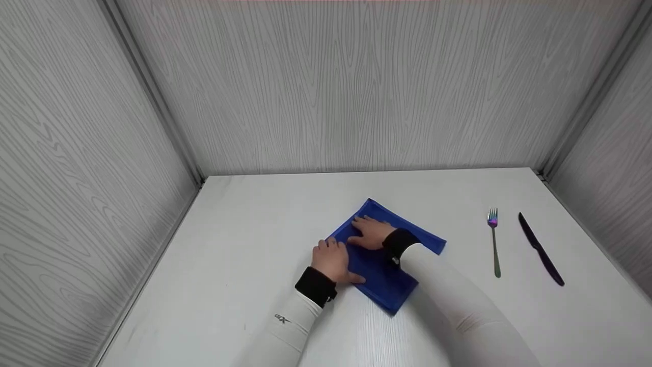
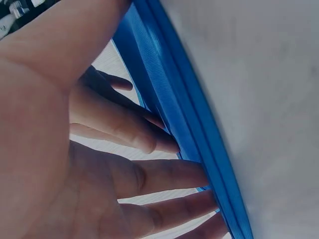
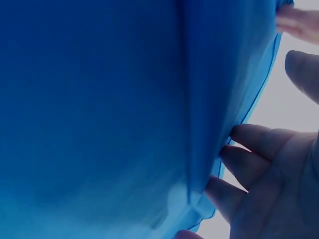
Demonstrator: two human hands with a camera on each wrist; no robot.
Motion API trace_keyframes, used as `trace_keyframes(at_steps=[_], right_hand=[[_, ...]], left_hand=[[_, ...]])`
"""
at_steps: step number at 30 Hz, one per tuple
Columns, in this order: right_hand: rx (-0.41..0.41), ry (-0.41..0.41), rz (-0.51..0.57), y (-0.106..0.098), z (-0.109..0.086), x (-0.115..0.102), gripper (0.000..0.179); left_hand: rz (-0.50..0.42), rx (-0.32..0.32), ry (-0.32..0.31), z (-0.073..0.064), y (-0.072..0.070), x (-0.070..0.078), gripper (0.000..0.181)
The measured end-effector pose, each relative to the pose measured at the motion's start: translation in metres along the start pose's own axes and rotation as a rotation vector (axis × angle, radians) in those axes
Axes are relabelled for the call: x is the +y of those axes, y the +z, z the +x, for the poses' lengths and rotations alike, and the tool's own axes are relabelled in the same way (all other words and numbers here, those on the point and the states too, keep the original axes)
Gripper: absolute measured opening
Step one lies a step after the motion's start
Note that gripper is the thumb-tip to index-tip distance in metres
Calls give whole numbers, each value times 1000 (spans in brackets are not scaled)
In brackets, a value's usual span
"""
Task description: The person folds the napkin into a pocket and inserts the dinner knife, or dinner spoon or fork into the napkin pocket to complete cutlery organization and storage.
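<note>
A blue cloth (image 1: 374, 278), folded over with doubled edges, lies flat and at an angle near the middle of the white table. My left hand (image 1: 330, 261) rests along its left edge, thumb spread toward the near side. On top of the cloth lies my right hand (image 1: 373, 233), its fingers reaching to the upper left edge. In the left wrist view, straight left fingers (image 2: 164, 179) touch the hemmed border, with right-hand fingers (image 2: 119, 117) beside them. The right wrist view has right fingertips (image 3: 241, 159) pressed at a fold.
Right of the cloth, a fork (image 1: 494, 244) with shiny multicoloured tines lies on the table (image 1: 254, 229). A dark knife (image 1: 541, 250) lies slanted farther right. Grey wood-grain panels (image 1: 331, 92) wall in the table at the back and both sides.
</note>
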State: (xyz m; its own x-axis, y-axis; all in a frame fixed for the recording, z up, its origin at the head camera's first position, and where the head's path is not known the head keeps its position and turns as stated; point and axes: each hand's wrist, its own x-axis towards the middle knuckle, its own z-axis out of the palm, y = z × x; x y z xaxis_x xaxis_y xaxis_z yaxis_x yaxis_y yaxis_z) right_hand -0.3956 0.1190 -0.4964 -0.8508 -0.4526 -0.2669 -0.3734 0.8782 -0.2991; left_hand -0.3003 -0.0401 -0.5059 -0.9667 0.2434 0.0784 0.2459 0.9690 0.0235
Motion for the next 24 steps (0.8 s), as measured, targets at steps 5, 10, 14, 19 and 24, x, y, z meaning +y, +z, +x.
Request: trace_keyframes(at_steps=[5, 10, 14, 19, 24], right_hand=[[31, 15, 6, -5, 9, 10, 68], [49, 13, -3, -8, 14, 17, 68], [53, 29, -2, -10, 17, 21, 70], [73, 62, 25, -10, 18, 26, 72], [82, 112, 26, -9, 18, 28, 76]], left_hand=[[17, 0, -3, -1, -1, 1, 106], [23, -6, -1, 0, -1, 2, 106], [9, -13, -4, -1, 0, 2, 105], [7, -19, -5, -2, 0, 3, 106], [13, -14, 5, -3, -2, 5, 105]])
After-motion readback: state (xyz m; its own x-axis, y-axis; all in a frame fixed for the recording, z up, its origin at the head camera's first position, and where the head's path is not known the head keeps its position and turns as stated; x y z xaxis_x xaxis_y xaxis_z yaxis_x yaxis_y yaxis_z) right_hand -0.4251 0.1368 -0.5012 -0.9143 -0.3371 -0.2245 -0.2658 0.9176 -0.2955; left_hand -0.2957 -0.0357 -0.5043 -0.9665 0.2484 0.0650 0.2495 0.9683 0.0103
